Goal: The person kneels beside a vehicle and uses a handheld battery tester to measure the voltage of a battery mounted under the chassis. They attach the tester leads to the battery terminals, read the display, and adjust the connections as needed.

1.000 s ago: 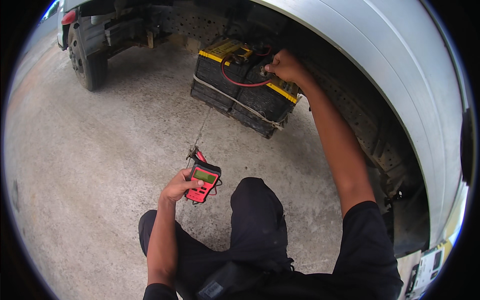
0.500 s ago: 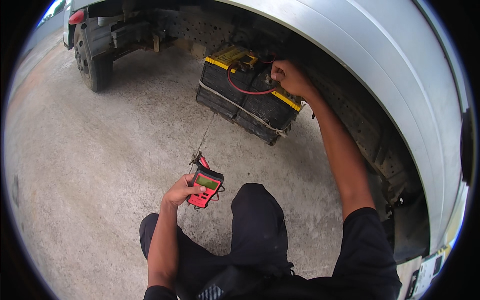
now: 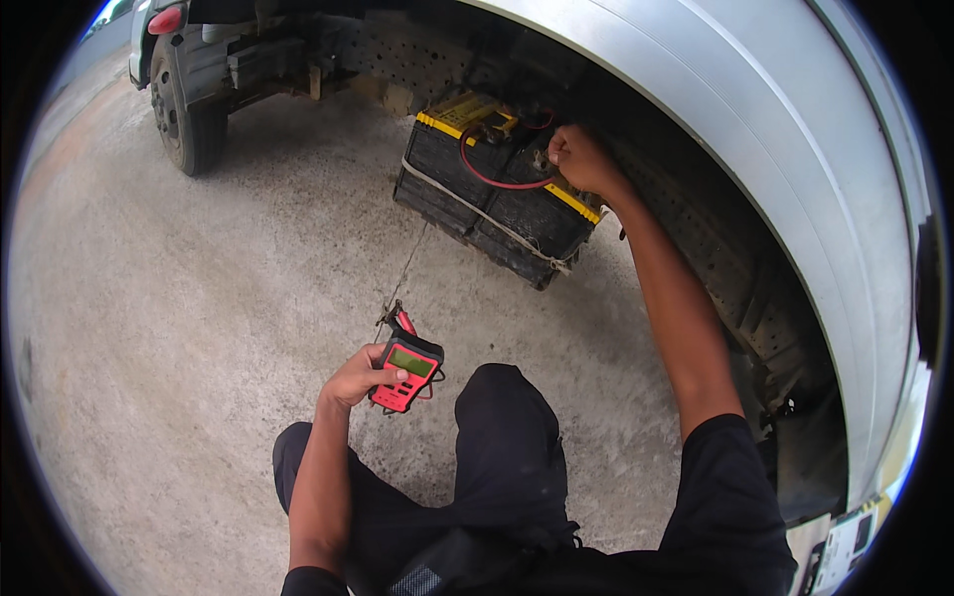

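My left hand is closed round a red and black handheld battery tester with a small green screen, its thumb on the front near the buttons. A red-handled clamp and loose leads hang beside the tester. Under the truck body, two black truck batteries with yellow top edges sit side by side, bound by a pale rope. A red cable loops over their tops. My right hand has curled fingers at a terminal on the right battery; what they hold, if anything, is hidden.
The silver truck panel arches over my right arm. Dark chassis rails with holes run behind the batteries. A truck wheel stands at the far left. Concrete ground lies below, with my knees near the middle.
The view has shifted slightly, so the batteries sit a little farther right in it. My right hand has moved very little at the terminal, and my left hand still holds the tester.
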A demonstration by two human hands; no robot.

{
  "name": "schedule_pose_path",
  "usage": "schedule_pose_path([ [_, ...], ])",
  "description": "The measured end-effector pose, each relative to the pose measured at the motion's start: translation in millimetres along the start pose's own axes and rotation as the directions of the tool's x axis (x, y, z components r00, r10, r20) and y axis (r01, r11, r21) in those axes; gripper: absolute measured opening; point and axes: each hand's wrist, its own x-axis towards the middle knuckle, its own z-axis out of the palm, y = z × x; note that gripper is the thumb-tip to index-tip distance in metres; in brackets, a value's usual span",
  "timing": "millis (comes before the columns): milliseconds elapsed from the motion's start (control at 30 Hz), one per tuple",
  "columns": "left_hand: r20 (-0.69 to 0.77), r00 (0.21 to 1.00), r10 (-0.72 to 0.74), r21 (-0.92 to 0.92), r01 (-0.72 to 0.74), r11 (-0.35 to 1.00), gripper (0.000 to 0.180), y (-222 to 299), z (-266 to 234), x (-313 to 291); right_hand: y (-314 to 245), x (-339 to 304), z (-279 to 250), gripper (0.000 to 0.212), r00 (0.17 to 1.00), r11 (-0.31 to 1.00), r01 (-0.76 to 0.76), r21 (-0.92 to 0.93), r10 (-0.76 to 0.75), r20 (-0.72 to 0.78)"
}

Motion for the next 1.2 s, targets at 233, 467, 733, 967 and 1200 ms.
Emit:
schedule_pose_path([
  [233, 0.006, 1.000, -0.022, 0.008, 0.022, 1.000, 0.041, 1.4, -1.7, 0.8, -1.5, -4.8, -13.5, 0.022, 0.994, 0.958, -0.108, 0.265, 0.111, 0.003],
  [467, 0.030, 0.999, -0.025, 0.027, 0.024, 0.999, 0.038, -3.9, -5.3, 6.5, -21.2, 2.5, -3.1, 0.029, 0.985, 0.982, -0.085, -0.169, 0.057, -0.162],
  [733, 0.021, 0.999, -0.035, 0.014, 0.034, 0.999, 0.038, -5.2, -7.9, 4.7, -18.2, -4.3, -10.5, 0.015, 0.998, 0.992, 0.057, 0.114, -0.054, -0.026],
  [967, 0.028, 0.999, -0.036, -0.005, 0.036, 0.999, 0.038, -5.5, -8.5, 4.8, -8.7, -18.3, -13.4, 0.013, 0.952, 0.942, 0.306, 0.135, -0.299, -0.066],
  [1200, 0.022, 0.999, -0.044, 0.029, 0.043, 0.999, 0.038, -6.6, -11.3, 6.0, -27.6, 2.2, -14.9, 0.029, 0.989, 0.979, -0.142, -0.145, 0.145, 0.005],
])
